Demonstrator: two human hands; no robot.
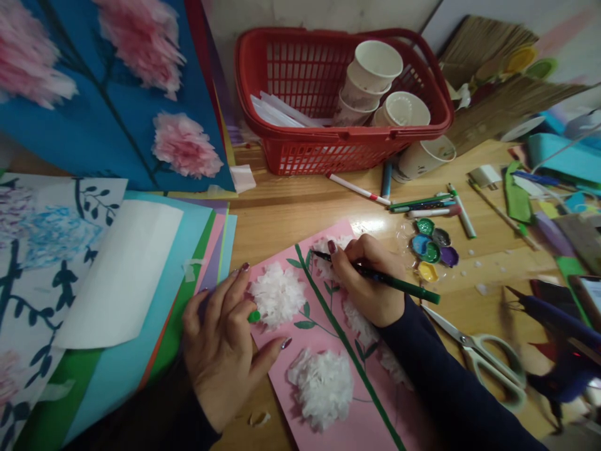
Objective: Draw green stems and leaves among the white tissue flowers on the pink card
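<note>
My right hand (370, 275) grips a dark green marker (399, 285), its tip touching or just over a small green leaf beside the upper stem. Beneath lies pink paper (282, 376) with a thick green stem (335, 322) and thinner twigs with leaves drawn on it. Fluffy white paper flowers, such as one at the lower left (322, 388), sit on both sides of the stem; my right hand and sleeve partly cover those on the right. My left hand (223, 344) rests by the paper's left edge, a green marker cap (254, 316) tucked between its bent fingers.
Behind the paper stands a red basket (347, 133) with paper cups. To the right are paint pots (431, 252), scissors (488, 357), a glue gun (558, 344) and loose markers (359, 189). Coloured sheets (141, 326) and a blue flower picture (126, 119) fill the left.
</note>
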